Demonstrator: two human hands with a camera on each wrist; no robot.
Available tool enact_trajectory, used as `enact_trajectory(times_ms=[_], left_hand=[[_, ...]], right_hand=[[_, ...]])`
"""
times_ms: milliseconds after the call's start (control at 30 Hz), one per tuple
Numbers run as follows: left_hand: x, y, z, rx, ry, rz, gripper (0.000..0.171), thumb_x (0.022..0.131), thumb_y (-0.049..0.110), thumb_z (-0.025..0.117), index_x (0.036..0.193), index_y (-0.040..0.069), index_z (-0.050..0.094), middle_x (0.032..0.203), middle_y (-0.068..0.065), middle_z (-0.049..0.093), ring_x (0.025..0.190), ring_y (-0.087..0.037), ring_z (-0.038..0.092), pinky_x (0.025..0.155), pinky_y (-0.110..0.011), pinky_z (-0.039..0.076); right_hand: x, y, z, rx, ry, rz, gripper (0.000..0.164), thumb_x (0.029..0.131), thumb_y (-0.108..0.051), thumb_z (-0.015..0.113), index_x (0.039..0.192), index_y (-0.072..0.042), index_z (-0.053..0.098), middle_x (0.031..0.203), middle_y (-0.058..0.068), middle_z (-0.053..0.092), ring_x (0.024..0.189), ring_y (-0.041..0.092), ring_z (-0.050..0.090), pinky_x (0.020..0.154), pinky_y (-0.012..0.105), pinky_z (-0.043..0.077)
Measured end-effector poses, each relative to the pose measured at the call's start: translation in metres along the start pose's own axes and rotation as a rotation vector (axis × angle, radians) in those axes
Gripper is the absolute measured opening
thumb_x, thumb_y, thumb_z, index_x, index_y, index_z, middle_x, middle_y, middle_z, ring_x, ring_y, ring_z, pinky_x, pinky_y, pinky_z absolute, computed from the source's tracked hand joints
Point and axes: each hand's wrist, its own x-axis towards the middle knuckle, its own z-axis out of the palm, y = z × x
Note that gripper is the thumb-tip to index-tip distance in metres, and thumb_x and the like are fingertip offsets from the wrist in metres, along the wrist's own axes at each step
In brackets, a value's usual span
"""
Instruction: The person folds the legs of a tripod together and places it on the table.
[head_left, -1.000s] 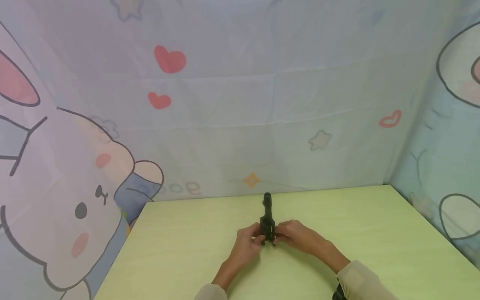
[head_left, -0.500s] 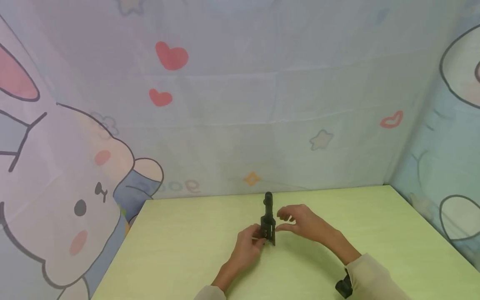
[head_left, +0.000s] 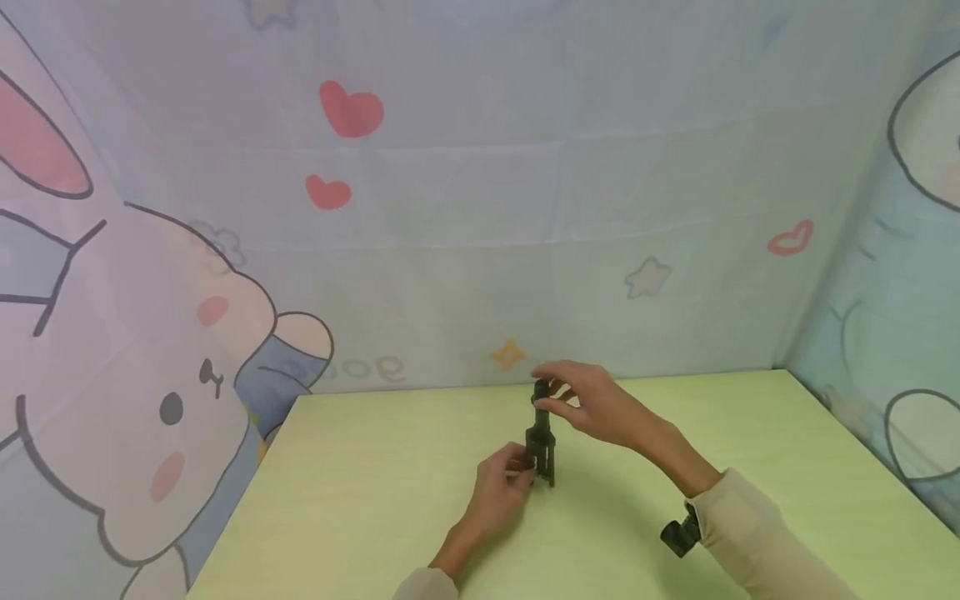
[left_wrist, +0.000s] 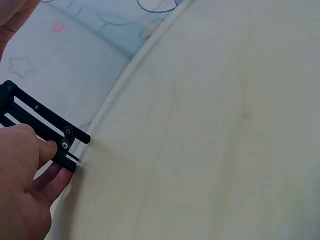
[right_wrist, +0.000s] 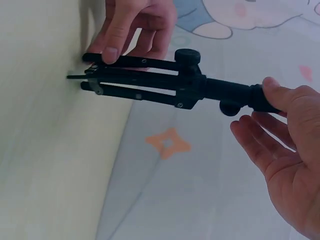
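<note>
A small black tripod [head_left: 540, 437] stands upright on the table, its legs folded close together and round knobs on its side. Low down, my left hand [head_left: 497, 492] pinches one leg between thumb and fingers, as the left wrist view also shows with the leg ends [left_wrist: 64, 160] just past the fingertips. My right hand [head_left: 600, 404] is up at the tripod's head; in the right wrist view its thumb presses on one side of the black top piece [right_wrist: 262, 99] and its fingers curve behind the other side.
The pale yellow-green table [head_left: 360, 492] ends at a cloth backdrop [head_left: 465, 217] printed with hearts, stars and a rabbit. More printed cloth [head_left: 892, 333] hangs on the right side. A black device [head_left: 680, 537] sits at the right sleeve cuff.
My right hand has let go of the tripod's lower legs and risen to its head. The left hand keeps its pinch on a leg. The legs stand slightly differently apart.
</note>
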Motion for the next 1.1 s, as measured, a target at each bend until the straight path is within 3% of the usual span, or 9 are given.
enact_trajectory(times_ms=[200,467,867,1100], left_hand=[[0.0,0.0,0.004,-0.015,0.007,0.011,0.024,0.093,-0.012,0.068,0.113,0.002,0.067,0.109,-0.012,0.071,0.098,-0.028,0.072,0.081,-0.025,0.06],[-0.001,0.001,0.006,-0.005,0.008,0.031,0.027,0.092,-0.014,0.067,0.113,0.003,0.068,0.106,-0.01,0.071,0.096,-0.023,0.071,0.079,-0.026,0.061],[-0.004,0.009,0.003,0.023,0.0,0.07,0.026,0.092,-0.013,0.065,0.114,0.002,0.068,0.104,-0.011,0.071,0.098,-0.026,0.07,0.081,-0.029,0.061],[-0.003,0.014,-0.007,0.117,-0.018,0.086,0.028,0.094,-0.012,0.064,0.117,0.003,0.068,0.107,-0.008,0.07,0.098,-0.019,0.067,0.082,-0.027,0.06]], right_hand=[[0.014,-0.01,-0.009,0.002,-0.12,0.006,0.028,0.094,-0.004,0.077,0.12,-0.004,0.068,0.106,0.004,0.071,0.092,0.011,0.071,0.078,0.029,0.06],[0.02,-0.017,-0.022,0.0,-0.251,0.029,0.025,0.091,0.004,0.077,0.113,-0.004,0.068,0.103,0.006,0.072,0.096,0.015,0.071,0.079,0.029,0.06],[0.011,-0.012,-0.036,-0.025,-0.255,0.04,0.02,0.091,0.006,0.076,0.108,-0.003,0.07,0.101,0.004,0.073,0.094,0.016,0.072,0.079,0.029,0.06],[-0.001,-0.002,-0.039,-0.056,-0.212,0.076,0.02,0.09,0.004,0.078,0.106,-0.005,0.071,0.099,0.002,0.073,0.092,0.014,0.072,0.079,0.029,0.061]])
